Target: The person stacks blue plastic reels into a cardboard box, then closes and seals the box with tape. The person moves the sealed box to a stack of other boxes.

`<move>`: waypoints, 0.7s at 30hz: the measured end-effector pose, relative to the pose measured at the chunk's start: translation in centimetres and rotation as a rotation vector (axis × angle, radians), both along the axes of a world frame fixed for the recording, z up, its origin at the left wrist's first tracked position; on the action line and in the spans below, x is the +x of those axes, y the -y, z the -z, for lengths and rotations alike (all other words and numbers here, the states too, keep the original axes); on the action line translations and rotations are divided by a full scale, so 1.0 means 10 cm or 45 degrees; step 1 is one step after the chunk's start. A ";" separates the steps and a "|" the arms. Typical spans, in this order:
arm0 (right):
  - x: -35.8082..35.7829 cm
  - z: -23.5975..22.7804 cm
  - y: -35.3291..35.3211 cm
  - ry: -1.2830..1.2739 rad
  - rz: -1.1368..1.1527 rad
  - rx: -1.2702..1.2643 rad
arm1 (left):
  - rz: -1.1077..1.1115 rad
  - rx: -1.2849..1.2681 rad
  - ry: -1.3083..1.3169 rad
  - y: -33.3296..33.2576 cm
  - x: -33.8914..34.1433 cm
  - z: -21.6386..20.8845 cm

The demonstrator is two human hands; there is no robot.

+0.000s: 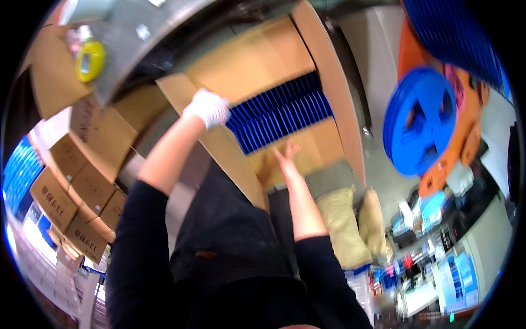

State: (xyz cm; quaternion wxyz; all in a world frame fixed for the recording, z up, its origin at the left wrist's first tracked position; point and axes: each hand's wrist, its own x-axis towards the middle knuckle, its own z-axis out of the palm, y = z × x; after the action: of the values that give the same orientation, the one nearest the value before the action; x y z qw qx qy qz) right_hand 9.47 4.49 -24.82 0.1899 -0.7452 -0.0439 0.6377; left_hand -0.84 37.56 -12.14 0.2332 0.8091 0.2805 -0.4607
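Note:
An open cardboard carton (246, 60) stands before me with its flaps folded outward. Packed inside is a row of blue plastic reels (279, 112), standing on edge side by side. My left hand (207, 108), in a white glove, is at the carton's left side, by the top of the left flap (233, 162). Blur hides its fingers, so I cannot tell whether it grips the cardboard. My bare right hand (287, 156) is open with its fingers spread, over the carton's near flap (307, 148). Nothing shows in it.
Several closed cartons (82, 192) are stacked at the left. A yellow tape roll (90, 60) lies at the upper left. On the right, large blue reels (419, 120) lean by orange ones (471, 126). Beige sacks (342, 225) lie near my right arm. A cluttered bench (422, 274) stands lower right.

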 end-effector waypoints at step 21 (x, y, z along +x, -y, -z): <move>1.03 -0.75 -1.64 0.441 -0.605 0.750 | -1.614 0.079 0.733 -0.80 0.37 0.77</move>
State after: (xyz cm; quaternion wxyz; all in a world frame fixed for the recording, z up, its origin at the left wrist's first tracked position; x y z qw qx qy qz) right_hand 19.78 20.84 -17.34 0.2324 -0.7245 -0.4263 0.4893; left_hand 2.90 45.54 -19.87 0.4991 0.5855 0.6388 0.0054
